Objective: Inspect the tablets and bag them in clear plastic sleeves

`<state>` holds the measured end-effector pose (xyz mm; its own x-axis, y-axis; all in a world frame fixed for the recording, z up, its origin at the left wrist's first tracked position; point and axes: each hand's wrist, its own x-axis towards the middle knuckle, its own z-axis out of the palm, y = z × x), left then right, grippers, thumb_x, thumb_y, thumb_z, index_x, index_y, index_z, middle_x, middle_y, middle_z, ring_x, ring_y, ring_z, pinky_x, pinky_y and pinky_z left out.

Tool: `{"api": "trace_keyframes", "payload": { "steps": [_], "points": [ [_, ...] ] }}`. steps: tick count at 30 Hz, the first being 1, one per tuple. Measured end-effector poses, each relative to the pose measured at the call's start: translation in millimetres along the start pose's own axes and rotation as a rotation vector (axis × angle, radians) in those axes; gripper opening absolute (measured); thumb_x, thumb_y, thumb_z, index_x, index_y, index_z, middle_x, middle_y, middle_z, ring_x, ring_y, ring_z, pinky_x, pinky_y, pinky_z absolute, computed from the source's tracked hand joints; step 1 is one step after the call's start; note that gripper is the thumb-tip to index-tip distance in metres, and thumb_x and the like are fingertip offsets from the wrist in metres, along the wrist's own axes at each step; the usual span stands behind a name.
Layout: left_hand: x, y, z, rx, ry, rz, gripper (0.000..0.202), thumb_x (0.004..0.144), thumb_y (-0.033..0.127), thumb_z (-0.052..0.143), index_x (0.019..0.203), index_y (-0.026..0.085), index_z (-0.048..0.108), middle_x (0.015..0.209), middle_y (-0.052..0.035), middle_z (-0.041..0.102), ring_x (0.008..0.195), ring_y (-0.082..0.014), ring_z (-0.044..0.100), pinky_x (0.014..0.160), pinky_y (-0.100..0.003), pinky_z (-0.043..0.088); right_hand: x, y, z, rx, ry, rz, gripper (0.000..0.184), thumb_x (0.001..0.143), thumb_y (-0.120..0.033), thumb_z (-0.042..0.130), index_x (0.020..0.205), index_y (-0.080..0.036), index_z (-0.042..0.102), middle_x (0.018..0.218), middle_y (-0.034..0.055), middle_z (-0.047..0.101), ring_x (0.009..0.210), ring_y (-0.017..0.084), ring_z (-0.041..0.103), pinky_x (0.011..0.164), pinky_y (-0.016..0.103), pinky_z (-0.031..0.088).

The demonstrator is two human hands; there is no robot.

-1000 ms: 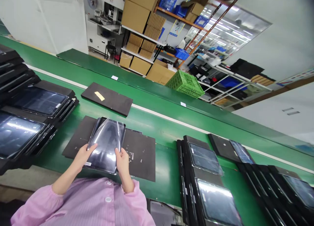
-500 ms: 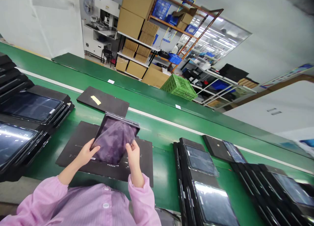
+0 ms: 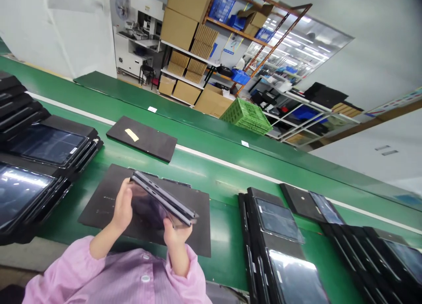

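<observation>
I hold a dark tablet-like panel (image 3: 165, 199) tilted up on edge above a black mat (image 3: 102, 198) on the green belt. My left hand (image 3: 122, 206) grips its left side with fingers wrapped round the edge. My right hand (image 3: 175, 233) holds its lower right corner from below. The panel's screen side faces me and looks dark purple. Pink sleeves cover both my forearms.
Stacks of screen panels lie at the left (image 3: 42, 145) and at the right (image 3: 280, 233). A second black mat with a yellow label (image 3: 141, 137) lies farther along the belt. A green crate (image 3: 247, 115), cardboard boxes and shelving stand behind the conveyor.
The panel has been tipped up from lying nearly flat to standing on edge, its top rim now toward the camera. My right hand slid under its lower corner.
</observation>
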<state>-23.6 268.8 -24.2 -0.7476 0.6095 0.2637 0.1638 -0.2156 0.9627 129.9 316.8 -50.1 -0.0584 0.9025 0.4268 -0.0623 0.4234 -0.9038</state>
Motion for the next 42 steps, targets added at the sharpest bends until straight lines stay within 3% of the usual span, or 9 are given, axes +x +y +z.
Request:
{"api": "trace_keyframes", "payload": {
  "steps": [4,7,10,13,19,22,25,33,42],
  "points": [
    [29,10,24.0,-0.02,0.013,0.207,0.049,0.094,0.062,0.045,0.088,0.017,0.063,0.079,-0.0042,0.064,0.074,-0.0178,0.06,0.07,-0.029,0.051,6,-12,-1,0.036,-0.082,-0.228,0.035,0.09,-0.056,0.064,0.093,-0.022,0.058,0.089,0.0098,0.071,0.079,0.027,0.073,0.067,0.042,0.061],
    [46,5,33.8,0.003,-0.051,0.154,0.047,0.092,0.058,0.046,0.081,0.016,0.064,0.08,-0.0054,0.066,0.078,-0.0197,0.062,0.073,-0.03,0.051,9,-21,1,0.055,-0.107,-0.308,0.032,0.095,-0.05,0.059,0.113,-0.023,0.053,0.103,0.0109,0.07,0.094,0.027,0.073,0.077,0.042,0.061],
    [53,2,36.7,0.025,-0.117,0.054,0.045,0.093,0.051,0.041,0.079,0.016,0.065,0.077,-0.0062,0.068,0.076,-0.0207,0.063,0.073,-0.032,0.052,4,-29,2,-0.006,-0.151,-0.27,0.037,0.096,-0.043,0.059,0.127,-0.023,0.054,0.116,0.0137,0.069,0.108,0.029,0.07,0.09,0.046,0.059],
    [55,4,38.1,0.04,-0.15,0.045,0.04,0.094,0.04,0.038,0.083,0.016,0.068,0.087,-0.0074,0.071,0.087,-0.0215,0.065,0.084,-0.033,0.052,-1,-38,0,-0.019,-0.231,-0.24,0.044,0.094,-0.037,0.061,0.136,-0.024,0.054,0.127,0.0129,0.065,0.118,0.029,0.065,0.099,0.046,0.056],
    [63,21,52.2,-0.047,-0.214,-0.002,0.041,0.094,0.03,0.034,0.101,0.014,0.071,0.105,-0.009,0.076,0.102,-0.022,0.07,0.096,-0.036,0.052,4,-60,-8,0.096,-0.43,-0.059,0.062,0.095,-0.048,0.057,0.151,-0.026,0.043,0.151,0.0121,0.047,0.14,0.032,0.047,0.116,0.052,0.039],
    [64,32,59.7,-0.052,-0.25,-0.011,0.041,0.092,0.029,0.034,0.098,0.014,0.072,0.103,-0.0091,0.077,0.1,-0.0221,0.071,0.093,-0.035,0.054,8,-66,-13,0.207,-0.494,0.04,0.064,0.095,-0.058,0.054,0.148,-0.024,0.048,0.152,0.0138,0.045,0.142,0.034,0.043,0.118,0.054,0.036],
    [61,39,67.6,-0.077,-0.302,0.019,0.042,0.093,0.033,0.035,0.092,0.015,0.072,0.098,-0.0085,0.077,0.097,-0.0219,0.071,0.091,-0.034,0.054,12,-74,-19,0.241,-0.506,0.135,0.055,0.095,-0.058,0.054,0.139,-0.025,0.058,0.147,0.0137,0.051,0.14,0.032,0.046,0.114,0.051,0.042],
    [47,36,94.0,-0.135,-0.379,-0.038,0.061,0.094,0.066,0.038,0.088,0.016,0.072,0.095,-0.0105,0.076,0.096,-0.0242,0.07,0.092,-0.036,0.053,15,-89,-27,0.213,-0.312,0.268,0.025,0.09,-0.035,0.066,0.112,-0.023,0.064,0.128,0.0117,0.06,0.12,0.025,0.062,0.1,0.04,0.054],
    [44,38,99.3,-0.107,-0.458,0.021,0.066,0.093,0.071,0.039,0.09,0.015,0.074,0.095,-0.0102,0.076,0.095,-0.0238,0.07,0.09,-0.034,0.053,13,-82,-37,0.228,-0.248,0.306,0.018,0.089,-0.02,0.053,0.102,-0.022,0.065,0.122,0.0082,0.063,0.113,0.021,0.064,0.092,0.033,0.055]
  ]
}}
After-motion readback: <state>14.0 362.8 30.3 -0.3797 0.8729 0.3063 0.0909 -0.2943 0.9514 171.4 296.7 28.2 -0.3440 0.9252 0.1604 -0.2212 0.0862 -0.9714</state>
